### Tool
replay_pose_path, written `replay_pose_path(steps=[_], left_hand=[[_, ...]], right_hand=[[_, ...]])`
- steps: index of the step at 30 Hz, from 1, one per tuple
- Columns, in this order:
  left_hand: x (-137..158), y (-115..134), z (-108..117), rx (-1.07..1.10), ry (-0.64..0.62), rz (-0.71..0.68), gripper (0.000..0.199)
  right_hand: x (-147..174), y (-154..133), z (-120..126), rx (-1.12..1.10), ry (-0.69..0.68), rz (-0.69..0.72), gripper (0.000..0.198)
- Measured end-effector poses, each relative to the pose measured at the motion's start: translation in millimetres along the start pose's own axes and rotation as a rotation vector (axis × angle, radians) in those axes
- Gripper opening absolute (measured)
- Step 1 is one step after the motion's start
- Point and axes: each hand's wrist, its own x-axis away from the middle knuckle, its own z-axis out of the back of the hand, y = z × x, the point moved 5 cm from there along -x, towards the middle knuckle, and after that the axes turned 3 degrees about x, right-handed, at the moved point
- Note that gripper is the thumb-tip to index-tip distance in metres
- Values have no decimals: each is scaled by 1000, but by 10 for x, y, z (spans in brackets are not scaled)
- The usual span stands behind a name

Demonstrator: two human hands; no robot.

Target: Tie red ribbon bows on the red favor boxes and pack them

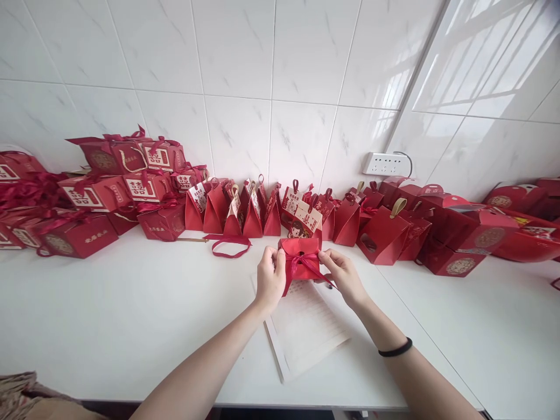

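Between my two hands is a small red gift box [291,249] with a dark red ribbon [301,259] tied in a bow on its front. My left hand [271,277] grips the box's left side, thumb towards me. On the right side, my right hand [343,277] has its thumb and fingers closed at the box's edge, close to a ribbon tail. The box is held above a lined notebook [306,332] lying open on the white table [175,326]. Behind the box stands a cream-and-red printed box [306,219].
Stacked red boxes with ribbons [94,192] fill the back left. A row of triangular red boxes [216,207] lines the tiled wall. More red boxes [459,233] and a red bowl [531,242] stand right. A loose ribbon [230,248] lies near the row; a power strip [385,164] is on the wall.
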Motion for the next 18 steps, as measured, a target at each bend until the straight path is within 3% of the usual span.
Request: replay_pose_path(steps=[7,10,14,18], left_hand=[[-43,14,9,-17,-11,-46,29],[-82,26,37,-63,-56,-117,28],[-95,13,36,-137,-137,-219,28],[-51,77,45,-194,-130,-453,25]], right_hand=[[-5,16,48,105,51,37,52],[-7,-43,93,231,78,219,60],[20,-68,17,468,-87,495,107],[35,-9,-30,578,-129,574,103]])
